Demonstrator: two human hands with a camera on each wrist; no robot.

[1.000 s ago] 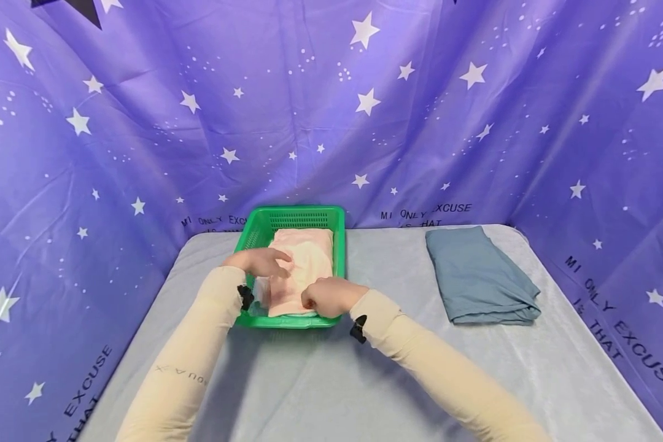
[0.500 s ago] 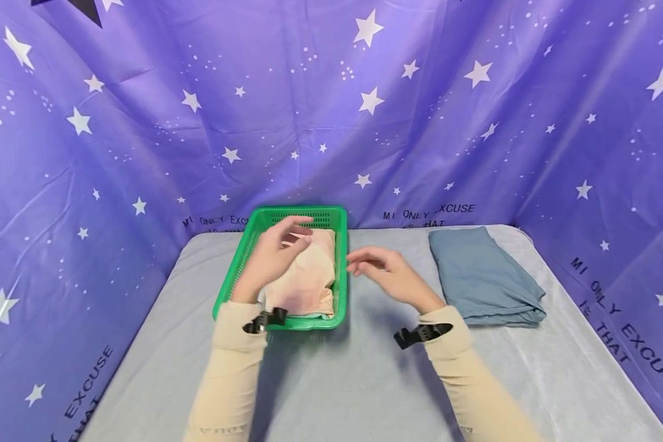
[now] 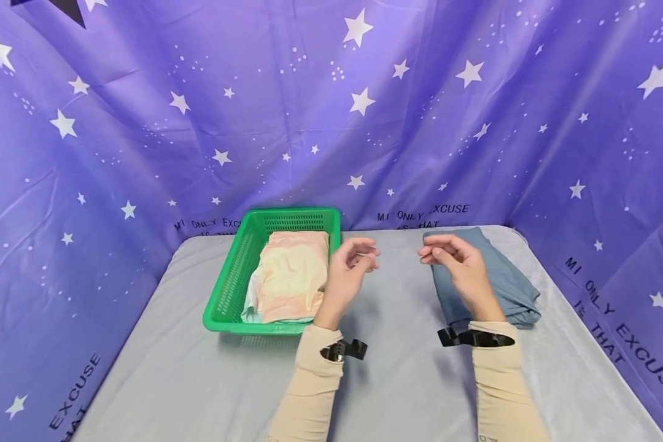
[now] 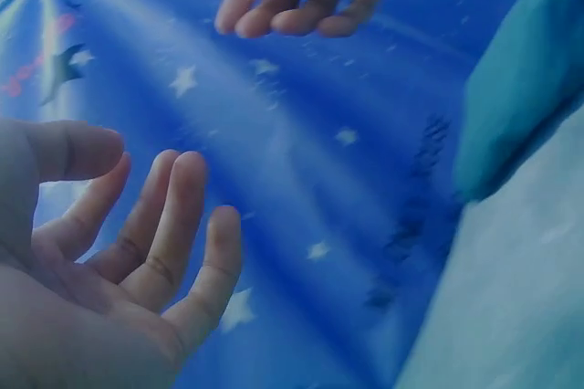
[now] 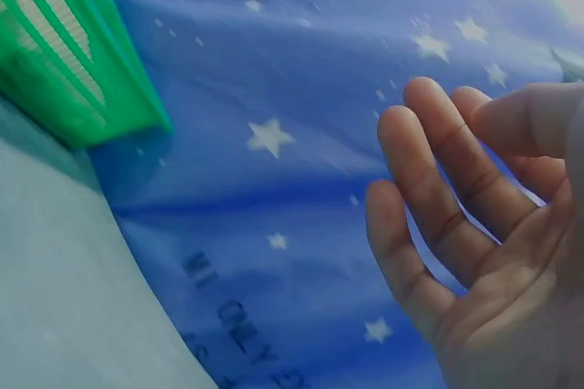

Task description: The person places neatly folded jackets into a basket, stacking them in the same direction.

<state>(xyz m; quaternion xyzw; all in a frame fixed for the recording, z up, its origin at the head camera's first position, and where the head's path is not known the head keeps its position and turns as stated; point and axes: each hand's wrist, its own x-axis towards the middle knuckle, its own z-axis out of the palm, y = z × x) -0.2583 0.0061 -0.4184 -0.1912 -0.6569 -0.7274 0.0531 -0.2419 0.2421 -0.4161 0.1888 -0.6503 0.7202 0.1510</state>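
Note:
My left hand (image 3: 347, 276) hovers just right of the green basket (image 3: 219, 299), its fingers loosely bent with nothing between them. Inside the basket lies a folded peach-pink cloth (image 3: 293, 276), with a pale bluish fabric edge showing beneath it. Over the left part of a folded blue-grey cloth (image 3: 503, 270) hangs my right hand (image 3: 464, 270), also bare. Both palms face each other across a gap. In the left wrist view the blue-grey cloth (image 4: 525, 78) appears at the right. The basket (image 5: 100, 69) shows at upper left in the right wrist view.
A pale grey cover (image 3: 199, 380) lies over the table. Purple curtains (image 3: 309, 92) with white stars and lettering enclose the back and both sides. Black straps with small cameras (image 3: 345, 350) sit around both wrists.
Both hands have left the peach-pink cloth in the basket and moved right. The left is now beside the basket; the right is over the blue-grey cloth's edge.

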